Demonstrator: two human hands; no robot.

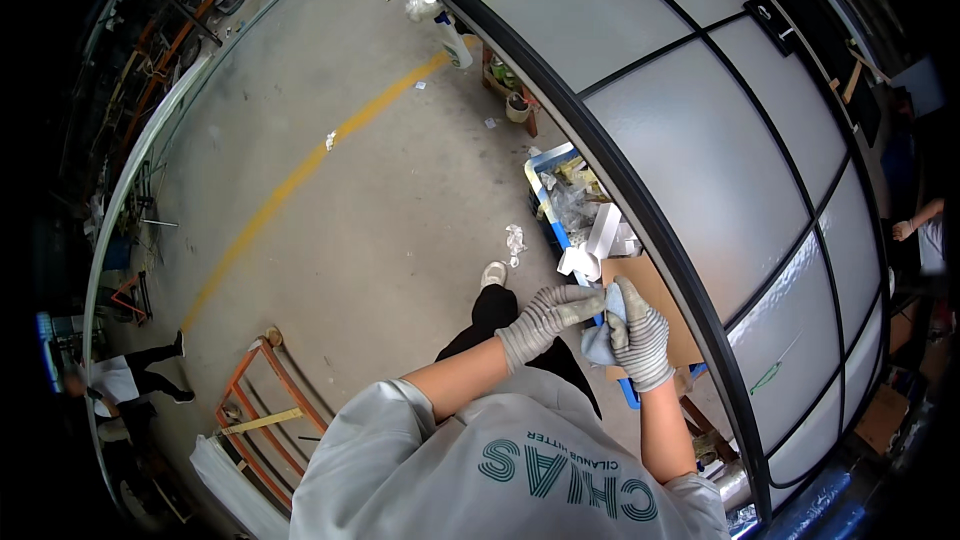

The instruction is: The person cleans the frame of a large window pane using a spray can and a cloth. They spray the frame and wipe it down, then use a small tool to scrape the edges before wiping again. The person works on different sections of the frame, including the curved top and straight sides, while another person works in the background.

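Both my hands wear grey striped knit gloves and meet in front of my body, close to the black edge of a large framed panel. My right hand (641, 337) is closed round a light blue cloth (598, 346), which hangs below the fingers and shows between them. From the left, my left hand (550, 322) reaches in with its fingers pressed together, pinching at the upper part of the cloth. The framed frosted panel (660, 170), crossed by black bars, stretches away to my right. A small green tie (767, 377) lies on it.
Below my hands stand a brown cardboard sheet (660, 310) and a blue crate (540, 190) holding plastic scraps. A spray bottle (455, 45) is near the panel's far edge. An orange metal frame (265, 380) rests at left. Other people (120, 380) (930, 230) are at both sides.
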